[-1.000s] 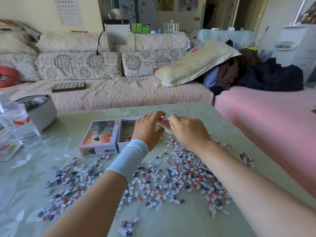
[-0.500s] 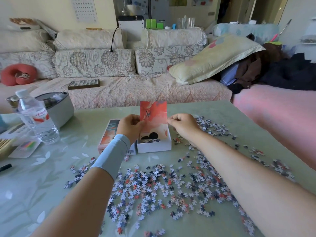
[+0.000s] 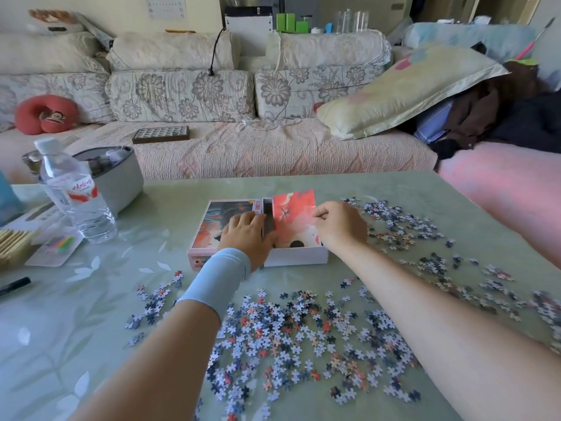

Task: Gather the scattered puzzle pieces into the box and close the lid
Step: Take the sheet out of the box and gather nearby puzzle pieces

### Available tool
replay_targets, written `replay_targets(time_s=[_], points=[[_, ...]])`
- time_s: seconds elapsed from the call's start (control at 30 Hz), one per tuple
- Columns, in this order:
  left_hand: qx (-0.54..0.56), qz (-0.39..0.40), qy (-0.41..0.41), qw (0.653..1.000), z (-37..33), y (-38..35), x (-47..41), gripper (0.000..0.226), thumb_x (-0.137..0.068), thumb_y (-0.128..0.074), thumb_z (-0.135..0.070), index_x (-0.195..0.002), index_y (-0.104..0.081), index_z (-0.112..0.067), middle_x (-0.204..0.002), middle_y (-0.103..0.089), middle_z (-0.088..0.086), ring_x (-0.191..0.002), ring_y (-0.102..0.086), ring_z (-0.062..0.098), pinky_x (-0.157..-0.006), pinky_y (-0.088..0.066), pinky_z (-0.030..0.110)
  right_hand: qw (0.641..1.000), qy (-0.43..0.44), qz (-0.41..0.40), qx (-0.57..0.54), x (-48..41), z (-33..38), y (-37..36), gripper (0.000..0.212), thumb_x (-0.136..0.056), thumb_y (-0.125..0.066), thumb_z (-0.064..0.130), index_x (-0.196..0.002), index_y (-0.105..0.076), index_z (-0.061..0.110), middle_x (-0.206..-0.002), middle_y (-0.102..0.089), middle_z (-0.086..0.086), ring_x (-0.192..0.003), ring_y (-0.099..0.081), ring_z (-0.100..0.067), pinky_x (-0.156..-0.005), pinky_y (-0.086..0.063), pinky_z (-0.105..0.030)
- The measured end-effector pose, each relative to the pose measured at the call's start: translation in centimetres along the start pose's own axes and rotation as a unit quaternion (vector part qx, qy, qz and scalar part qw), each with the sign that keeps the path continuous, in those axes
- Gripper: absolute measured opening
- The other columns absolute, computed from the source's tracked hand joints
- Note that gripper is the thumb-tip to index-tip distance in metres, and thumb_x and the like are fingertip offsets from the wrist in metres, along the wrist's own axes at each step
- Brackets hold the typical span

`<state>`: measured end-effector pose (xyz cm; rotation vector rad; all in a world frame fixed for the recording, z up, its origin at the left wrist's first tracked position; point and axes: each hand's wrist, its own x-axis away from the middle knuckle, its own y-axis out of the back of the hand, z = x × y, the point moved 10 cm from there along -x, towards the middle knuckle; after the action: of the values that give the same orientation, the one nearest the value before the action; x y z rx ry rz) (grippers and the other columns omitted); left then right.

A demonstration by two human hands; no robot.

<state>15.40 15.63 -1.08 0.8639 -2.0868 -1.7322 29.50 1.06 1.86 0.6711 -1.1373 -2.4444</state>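
Note:
A white box base [image 3: 296,257] stands open at the table's middle, and its picture lid [image 3: 217,226] lies face up against its left side. A red picture sheet [image 3: 293,215] leans tilted inside the box. My right hand [image 3: 340,227] pinches the sheet's right edge. My left hand [image 3: 247,235], with a pale blue wrist sleeve, lies over the lid and the box's left wall, thumb at the sheet's lower left edge. Loose puzzle pieces [image 3: 297,332] cover the table in front of the box, and more puzzle pieces [image 3: 400,221] spread to the right. The box's inside is mostly hidden.
A water bottle [image 3: 77,196] and a grey round container [image 3: 120,177] stand at the left. A black pen [image 3: 15,285] and coloured cards [image 3: 57,243] lie near the left edge. A sofa [image 3: 243,153] runs behind the table [image 3: 76,329].
The red sheet, held upright above the box half a second ago, has come down into the box. Both hands lowered with it, and the view shifted closer.

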Motion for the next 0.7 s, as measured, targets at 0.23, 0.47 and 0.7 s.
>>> replay_targets(time_s=[0.23, 0.47, 0.7], points=[[0.008, -0.005, -0.043, 0.999, -0.3, 0.3, 0.1, 0.054, -0.097, -0.036, -0.051, -0.142, -0.039, -0.021, -0.150, -0.035, 0.004, -0.138, -0.029, 0.027, -0.115, -0.021, 0.039, 0.956, 0.134, 0.183, 0.189, 1.6, 1.6, -5.3, 0.041, -0.098, -0.034, 0.043, -0.102, -0.072, 0.029, -0.144, -0.048, 0.003, -0.128, -0.037, -0.027, -0.100, -0.029, -0.044], [0.030, 0.014, -0.067, 0.997, -1.0, 0.8, 1.1, 0.055, -0.099, -0.032, -0.048, -0.146, -0.033, -0.019, -0.153, -0.031, 0.002, -0.141, -0.025, 0.024, -0.117, -0.018, 0.039, 0.953, 0.152, 0.198, 0.170, 2.9, 2.7, -3.1, 0.038, -0.101, -0.033, 0.047, -0.128, -0.059, 0.040, -0.160, -0.026, 0.003, -0.147, -0.014, -0.025, -0.117, -0.004, -0.056], [-0.014, -0.130, -0.153, 0.979, -5.5, 5.6, 5.7, 0.032, -0.090, -0.040, -0.037, -0.114, -0.056, -0.024, -0.117, -0.052, -0.001, -0.109, -0.046, 0.026, -0.091, -0.045, 0.045, 0.959, 0.227, 0.158, 0.066, 7.1, 5.6, 2.3, 0.026, -0.093, -0.049, 0.021, -0.100, -0.073, 0.026, -0.103, -0.070, 0.002, -0.089, -0.061, -0.020, -0.075, -0.048, -0.030]])
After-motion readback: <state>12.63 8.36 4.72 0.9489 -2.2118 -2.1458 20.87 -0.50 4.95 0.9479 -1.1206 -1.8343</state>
